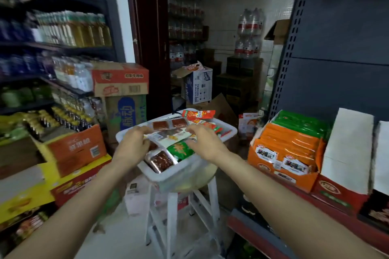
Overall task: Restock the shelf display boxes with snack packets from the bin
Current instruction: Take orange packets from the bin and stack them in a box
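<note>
White stool [195,202] carries white bin [168,176] of snack packets; right shelf [294,190] carries orange display box [282,166], white boxes [347,151] beside it

Glossy plastic film is seen on the snack packets [161,159], translucent smooth plastic on the bin [168,177], matt printed cardboard on the orange display box [282,171]

Bin [160,174] is set on stool [179,212] at centre, packets [162,160] piled in it. Display box [284,153] is placed on shelf [315,227] at 3 o'clock. Cartons [77,151] are stacked at 9 o'clock.
</note>
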`<state>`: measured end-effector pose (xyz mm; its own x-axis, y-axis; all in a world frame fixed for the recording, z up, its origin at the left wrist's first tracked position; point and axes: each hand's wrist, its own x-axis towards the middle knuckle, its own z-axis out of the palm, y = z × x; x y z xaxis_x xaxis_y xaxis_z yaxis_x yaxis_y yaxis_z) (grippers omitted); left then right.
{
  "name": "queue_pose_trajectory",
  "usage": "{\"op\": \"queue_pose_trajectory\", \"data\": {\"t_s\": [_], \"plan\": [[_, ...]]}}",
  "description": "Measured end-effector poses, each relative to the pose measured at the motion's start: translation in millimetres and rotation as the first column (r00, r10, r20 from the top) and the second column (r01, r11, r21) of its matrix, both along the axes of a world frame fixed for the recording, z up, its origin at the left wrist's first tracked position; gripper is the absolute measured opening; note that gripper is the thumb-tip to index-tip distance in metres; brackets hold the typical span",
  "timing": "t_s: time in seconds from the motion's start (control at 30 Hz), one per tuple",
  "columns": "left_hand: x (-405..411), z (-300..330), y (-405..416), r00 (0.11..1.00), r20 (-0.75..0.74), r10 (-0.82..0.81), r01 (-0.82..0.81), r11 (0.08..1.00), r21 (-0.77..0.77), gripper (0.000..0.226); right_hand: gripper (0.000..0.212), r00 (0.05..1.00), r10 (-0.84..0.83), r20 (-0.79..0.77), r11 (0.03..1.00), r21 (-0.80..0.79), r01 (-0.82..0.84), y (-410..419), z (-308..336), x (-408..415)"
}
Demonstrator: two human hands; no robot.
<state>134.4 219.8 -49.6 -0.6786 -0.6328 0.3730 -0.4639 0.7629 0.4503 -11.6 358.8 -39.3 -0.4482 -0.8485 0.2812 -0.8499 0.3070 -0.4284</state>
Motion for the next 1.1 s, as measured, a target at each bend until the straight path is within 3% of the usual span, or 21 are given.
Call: {"op": "queue_pose_trajectory", "data": {"t_s": [0.1,0.17,0.27,0.4,0.6,0.7,0.83,0.93,1.03,1.1], "plan": [[27.6,-8.7,-24.2,0.989,0.142,0.03,-0.038,0.998,0.058,0.044,0.051,0.993,0.047,0.111,0.999,0.002,-0.047,-37.3,-12.4,30.3],[39.3,-14.8,-31.4,0.971,0.24,-0.014,-0.015,0.993,0.119,0.05,0.068,0.982,0.045,0.186,0.995,0.083,-0.061,-59.3,-23.5,45.4],[48.0,-22.6,-35.0,0.943,0.322,-0.086,0.038,0.988,0.153,0.051,0.077,0.996,-0.006,0.092,0.964,0.264,-0.019,-81.1,-37.3,56.6],[54.0,-26.5,-35.4,0.954,0.276,-0.119,0.089,0.989,0.118,0.048,0.056,0.997,-0.012,-0.077,0.961,0.274,0.033,-87.9,-39.0,54.1],[50.1,-37.2,-46.0,0.971,0.239,0.032,-0.049,0.996,0.068,0.044,0.069,0.996,-0.09,-0.021,0.944,0.316,0.093,-93.0,-43.1,54.5],[44.4,-37.5,-46.3,0.979,0.168,0.119,-0.135,0.987,0.088,0.033,0.059,0.993,-0.115,-0.013,0.957,0.265,0.115,-95.2,-42.7,53.6],[31.6,-25.1,-39.5,0.945,0.254,0.209,-0.231,0.971,0.062,0.038,0.063,0.989,-0.144,0.022,0.965,0.223,0.135,-92.7,-44.6,57.9],[20.7,-15.5,-41.9,0.92,0.33,0.211,-0.281,0.943,0.179,0.044,0.069,0.992,-0.12,0.029,0.974,0.199,0.112,-91.0,-44.0,60.8],[18.3,-5.0,-46.4,0.973,0.164,0.164,-0.226,0.833,0.506,0.039,0.067,0.993,-0.089,0.082,0.98,0.187,0.072,-90.1,-40.8,58.2],[18.4,4.3,-43.4,0.987,0.066,0.144,-0.153,0.754,0.639,0.03,0.066,0.985,-0.077,0.156,0.982,0.181,0.048,-88.8,-39.2,55.4]]}}
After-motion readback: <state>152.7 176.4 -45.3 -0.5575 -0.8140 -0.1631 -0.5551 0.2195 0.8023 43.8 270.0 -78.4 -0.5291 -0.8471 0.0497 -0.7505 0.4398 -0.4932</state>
